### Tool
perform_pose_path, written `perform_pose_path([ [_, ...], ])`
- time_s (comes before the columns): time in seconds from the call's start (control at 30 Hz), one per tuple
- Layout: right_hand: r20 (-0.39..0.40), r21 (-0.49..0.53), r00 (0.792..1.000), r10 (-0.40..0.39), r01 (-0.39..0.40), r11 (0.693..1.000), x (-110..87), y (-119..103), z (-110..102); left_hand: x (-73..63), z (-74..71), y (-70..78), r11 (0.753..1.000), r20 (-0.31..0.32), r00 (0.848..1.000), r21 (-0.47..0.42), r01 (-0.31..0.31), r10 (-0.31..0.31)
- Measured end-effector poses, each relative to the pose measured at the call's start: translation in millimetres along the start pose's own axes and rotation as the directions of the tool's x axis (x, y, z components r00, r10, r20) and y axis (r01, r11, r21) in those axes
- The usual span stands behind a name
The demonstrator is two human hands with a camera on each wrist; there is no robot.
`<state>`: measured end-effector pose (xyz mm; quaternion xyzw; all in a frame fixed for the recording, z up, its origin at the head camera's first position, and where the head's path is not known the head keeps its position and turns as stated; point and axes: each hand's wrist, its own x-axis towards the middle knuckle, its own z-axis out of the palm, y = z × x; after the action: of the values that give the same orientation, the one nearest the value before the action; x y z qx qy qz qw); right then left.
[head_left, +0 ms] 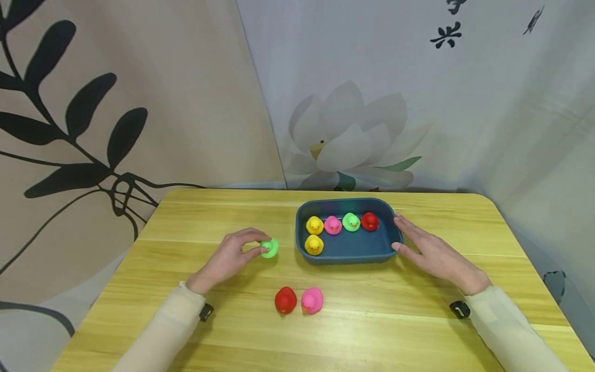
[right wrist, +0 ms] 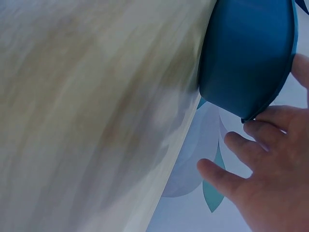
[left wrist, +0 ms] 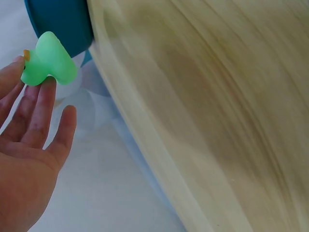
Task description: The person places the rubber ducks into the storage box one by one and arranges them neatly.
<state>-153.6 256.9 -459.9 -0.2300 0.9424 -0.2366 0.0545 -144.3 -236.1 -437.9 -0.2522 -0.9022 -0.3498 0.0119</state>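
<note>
1. Head view: a small green duck (head_left: 270,248) is pinched between the thumb and forefinger of the left hand (head_left: 231,254); that grip is narrowed on the toy. The duck is held to the left of a blue tray (head_left: 360,248), apart from it, on the side toward the left edge of the worktop (head_left: 372,320).

2. Head view: the tray is set near the middle of the worktop's back edge. Its rim is touched by the right hand (head_left: 434,252) on the side facing the worktop's right edge; thumb and fingers are parted, so this grip is wide.

3. Head view: inside the tray, a row along the back edge's side is formed, left to right, by a yellow duck (head_left: 314,226), a pink duck (head_left: 332,225), a light green duck (head_left: 350,222) and a red duck (head_left: 370,221). A second yellow duck (head_left: 313,245) is placed in front of the first.

4. Head view: a loose red duck (head_left: 285,300) and a loose pink duck (head_left: 312,300) are set just beside each other, farther from the back edge than the tray.

5. Left wrist view: the green duck is held at thumb and fingertips, its orange beak turned toward the thumb.

6. Right wrist view: the tray's rim is touched by thumb and fingertips; the outer fingers are spread clear of it.
</note>
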Motion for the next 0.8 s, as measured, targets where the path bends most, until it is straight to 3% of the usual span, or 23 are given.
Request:
perform_pose_path([
  [0.8,0.000,0.013,1.000,0.019,-0.019,1.000,-1.1,-0.4,1.1,6.7,6.6,41.7,0.998,-0.009,0.998,-0.029,-0.064,0.064],
])
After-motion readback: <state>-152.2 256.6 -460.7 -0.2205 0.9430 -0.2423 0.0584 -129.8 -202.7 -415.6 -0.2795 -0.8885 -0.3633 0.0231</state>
